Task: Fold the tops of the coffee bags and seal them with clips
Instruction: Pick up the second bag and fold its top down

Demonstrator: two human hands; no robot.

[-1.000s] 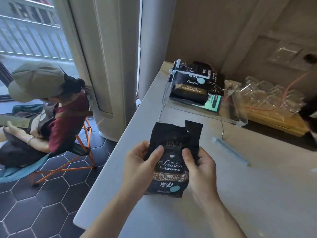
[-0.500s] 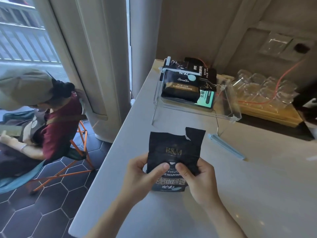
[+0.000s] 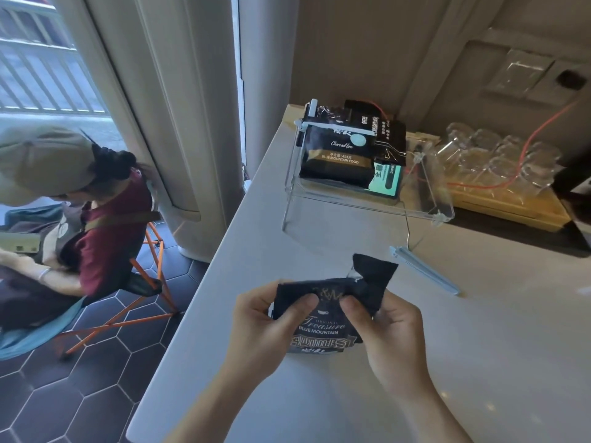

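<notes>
Pale counter [image 3: 479, 362] running along the wall, hexagon-tiled floor [image 3: 80, 394] below at left with a seated person [image 3: 80, 219] on an orange-legged chair. Clear tray [image 3: 431, 199] at the back holding clipped coffee bags [image 3: 339, 155]. Nearer, black coffee bag [image 3: 326, 324] upright on the counter, top bent over, pinched by left hand [image 3: 265, 330] and right hand [image 3: 393, 340], thumbs pressed on its front. Blue clip [image 3: 423, 270] lying loose just right of it.
</notes>
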